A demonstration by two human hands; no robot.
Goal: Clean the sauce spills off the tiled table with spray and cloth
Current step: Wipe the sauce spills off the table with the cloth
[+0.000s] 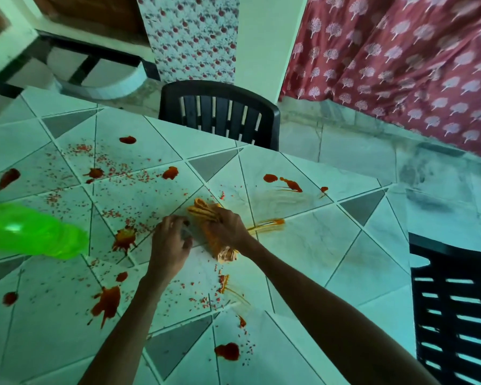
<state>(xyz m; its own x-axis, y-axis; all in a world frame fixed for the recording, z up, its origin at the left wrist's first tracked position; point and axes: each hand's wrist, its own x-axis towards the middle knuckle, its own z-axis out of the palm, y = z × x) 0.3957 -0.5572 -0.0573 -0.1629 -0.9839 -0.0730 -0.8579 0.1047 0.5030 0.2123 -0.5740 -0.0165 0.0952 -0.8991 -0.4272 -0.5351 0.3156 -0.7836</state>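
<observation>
Right grip (228, 226) curled round cloth (203, 211) | left grip (170, 240) curled, hold unclear | cloth axis near-to-far

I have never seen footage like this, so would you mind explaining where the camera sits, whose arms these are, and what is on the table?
There is no machine here: one camera worn on a person's head looks down at their bare arms. The right hand grips a bunched, sauce-stained cloth on the tiled table. The left hand is beside it, fingers curled; whether it holds anything is unclear. Red sauce spills and specks dot the tiles, with orange smears near the cloth. A green bottle, probably the spray, shows at the picture's left edge. A black chair stands beyond.
</observation>
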